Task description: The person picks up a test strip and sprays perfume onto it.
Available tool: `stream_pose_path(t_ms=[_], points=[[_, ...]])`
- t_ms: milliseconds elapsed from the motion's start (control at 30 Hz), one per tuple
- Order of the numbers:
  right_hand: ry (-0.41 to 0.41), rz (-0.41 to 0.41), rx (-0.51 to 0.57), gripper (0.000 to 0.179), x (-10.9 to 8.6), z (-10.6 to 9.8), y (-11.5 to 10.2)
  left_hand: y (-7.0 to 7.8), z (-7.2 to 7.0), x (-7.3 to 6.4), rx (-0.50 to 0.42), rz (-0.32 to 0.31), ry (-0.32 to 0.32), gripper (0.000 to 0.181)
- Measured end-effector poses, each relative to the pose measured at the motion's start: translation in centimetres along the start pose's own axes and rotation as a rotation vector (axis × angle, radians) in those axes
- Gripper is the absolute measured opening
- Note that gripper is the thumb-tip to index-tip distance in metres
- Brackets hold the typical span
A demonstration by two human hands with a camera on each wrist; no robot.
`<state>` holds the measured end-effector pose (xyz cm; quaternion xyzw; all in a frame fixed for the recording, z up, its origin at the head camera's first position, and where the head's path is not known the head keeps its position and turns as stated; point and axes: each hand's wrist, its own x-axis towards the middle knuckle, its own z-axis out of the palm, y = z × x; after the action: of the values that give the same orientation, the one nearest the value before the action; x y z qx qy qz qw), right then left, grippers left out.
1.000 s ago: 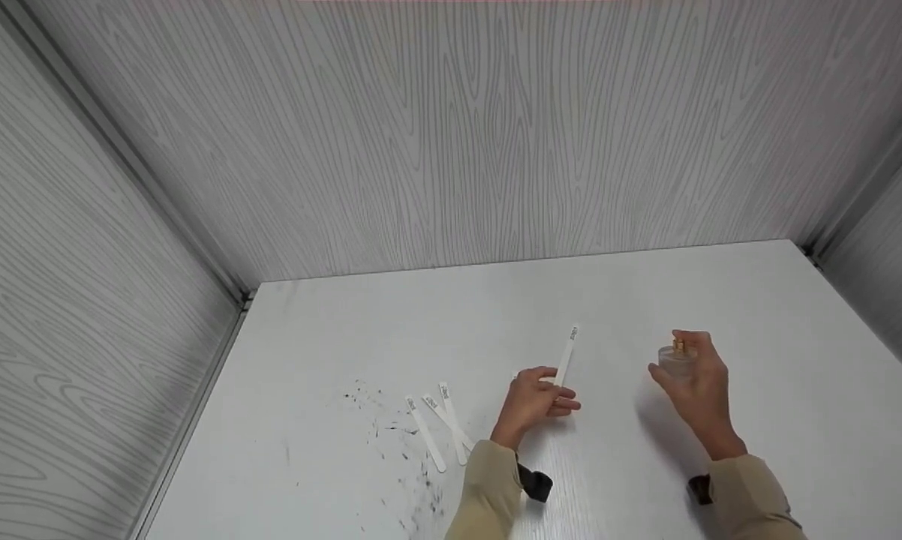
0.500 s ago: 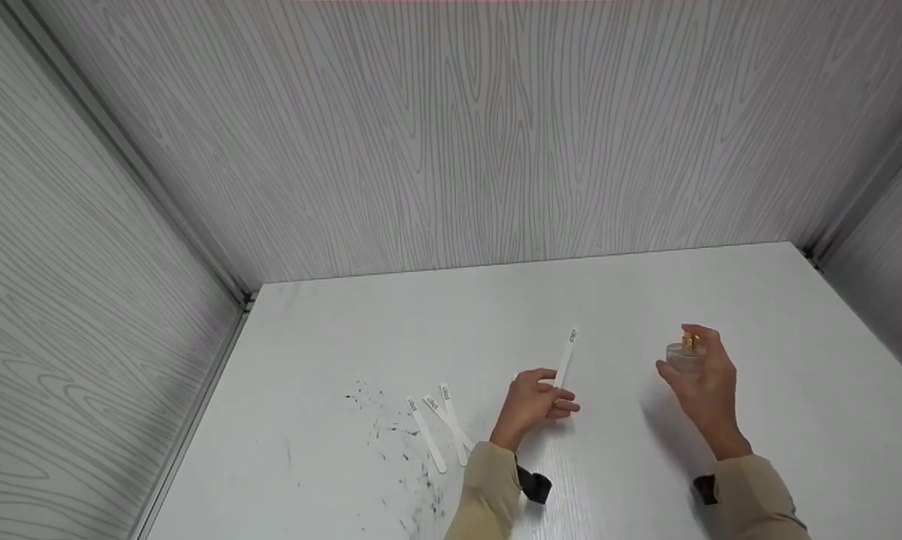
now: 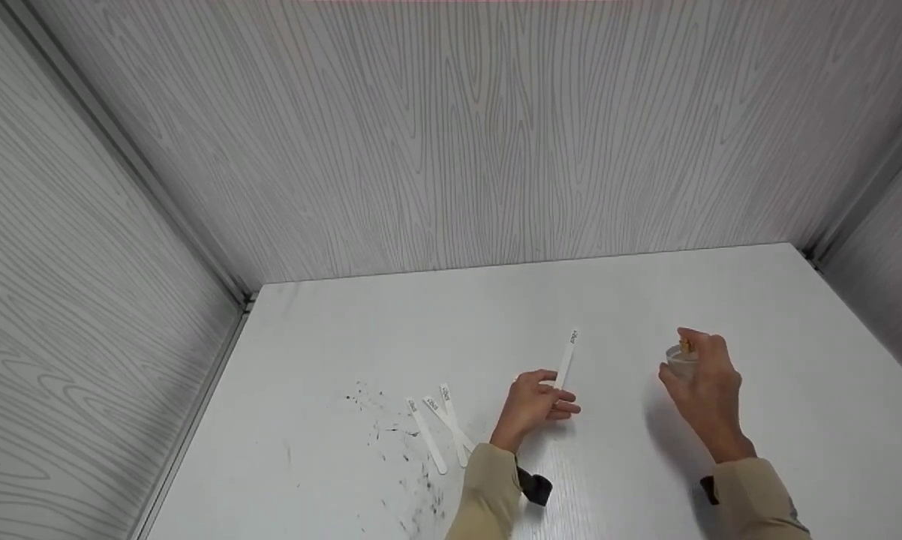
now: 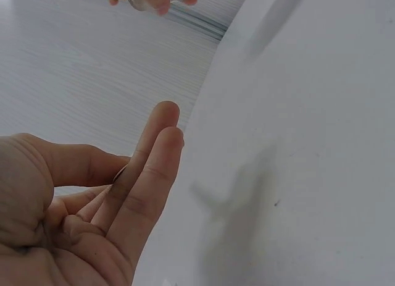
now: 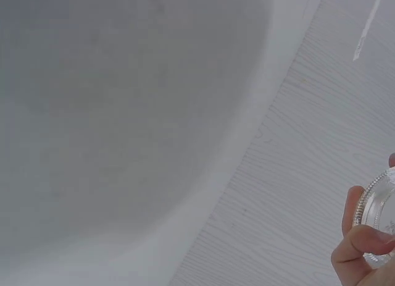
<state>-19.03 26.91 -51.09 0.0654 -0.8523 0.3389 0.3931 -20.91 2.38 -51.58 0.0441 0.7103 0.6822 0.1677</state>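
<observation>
In the head view my left hand (image 3: 532,403) pinches a white paper test strip (image 3: 567,360) by its lower end, its dark-printed end pointing up and away. Seen from the left wrist, the thumb of that hand (image 4: 123,202) presses against the fingers, and only a thin edge of the strip shows. My right hand (image 3: 710,394) holds a clear glass perfume bottle (image 3: 679,365) above the table, to the right of the strip. Its index finger lies at the gold spray top (image 3: 687,346). The right wrist view catches only the bottle's ridged glass base (image 5: 373,209) with fingers around it.
Several more printed paper strips (image 3: 425,435) lie on the white table (image 3: 331,330) left of my left forearm, two of them crossed. Dark smudges (image 3: 402,433) mark the surface beside them. Wood-grain panels (image 3: 451,135) wall the table at the back and sides.
My right hand has shifted slightly to the right with the perfume bottle, which now tilts so its spray top sits lower. My left hand and the strip have stayed nearly still.
</observation>
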Motion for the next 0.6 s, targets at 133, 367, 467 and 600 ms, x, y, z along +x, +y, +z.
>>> stream_pose_path(t_ms=[133, 367, 467, 600], points=[[0.01, -0.042, -0.038, 0.054, 0.2, 0.06, -0.18, 0.05, -0.01, 0.09, -0.008, -0.001, 0.001, 0.04], [0.025, -0.029, -0.022, 0.053, -0.22, 0.04, -0.36, -0.23, 0.27, 0.03, -0.013, -0.027, 0.005, 0.041], [0.043, -0.022, -0.026, 0.053, -0.12, -0.04, -0.64, -0.26, 0.19, -0.01, -0.015, -0.019, 0.008, 0.039], [0.064, -0.009, -0.032, 0.056, 0.23, -0.06, -0.9, -0.14, 0.0, -0.06, -0.025, -0.012, 0.01, 0.038]])
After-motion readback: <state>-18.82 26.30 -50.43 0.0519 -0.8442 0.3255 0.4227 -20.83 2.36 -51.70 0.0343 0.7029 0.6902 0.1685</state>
